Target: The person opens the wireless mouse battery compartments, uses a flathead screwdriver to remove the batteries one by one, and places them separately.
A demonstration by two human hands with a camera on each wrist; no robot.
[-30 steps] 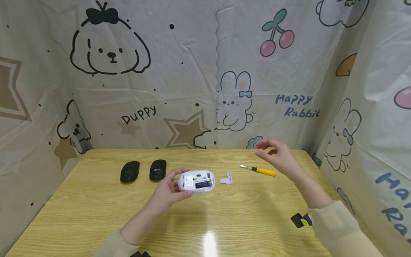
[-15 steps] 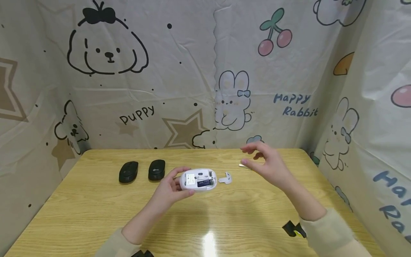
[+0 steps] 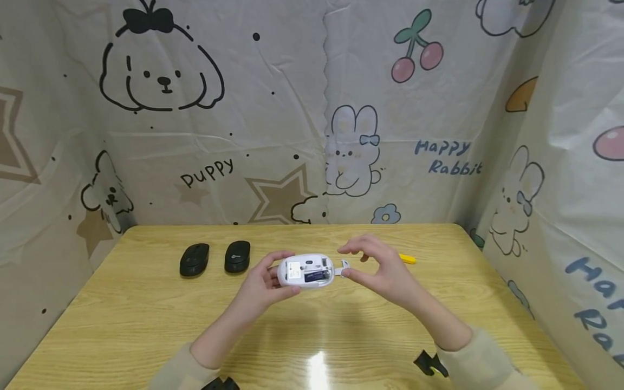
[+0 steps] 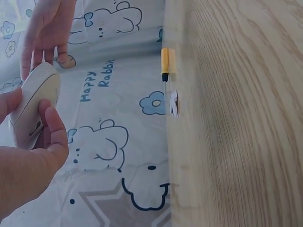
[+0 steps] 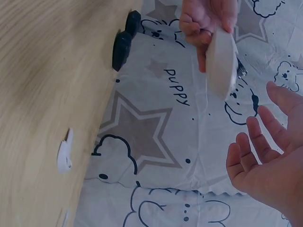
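Note:
My left hand (image 3: 260, 284) grips a white computer mouse (image 3: 294, 266) above the table, underside up toward the head camera. Its battery compartment is uncovered, showing a dark battery (image 3: 316, 277) inside. The right hand (image 3: 385, 271) hovers just right of the mouse, thumb and fingers spread apart with nothing between them. In the right wrist view those fingers (image 5: 258, 137) are loosely bent, short of the mouse (image 5: 221, 66). A white battery cover (image 3: 345, 265) lies on the table behind, partly hidden in the head view by the mouse and right thumb; the left wrist view also shows this cover (image 4: 174, 104).
Two black mice (image 3: 194, 260) stand side by side at the table's back left. A yellow-handled screwdriver (image 3: 407, 259) lies at the back right, mostly behind the right hand. A patterned cloth (image 3: 273, 124) hangs behind the wooden table (image 3: 146, 325).
The right hand has moved left and down toward the mouse, passing over the screwdriver. The left hand keeps holding the mouse, shifted slightly right.

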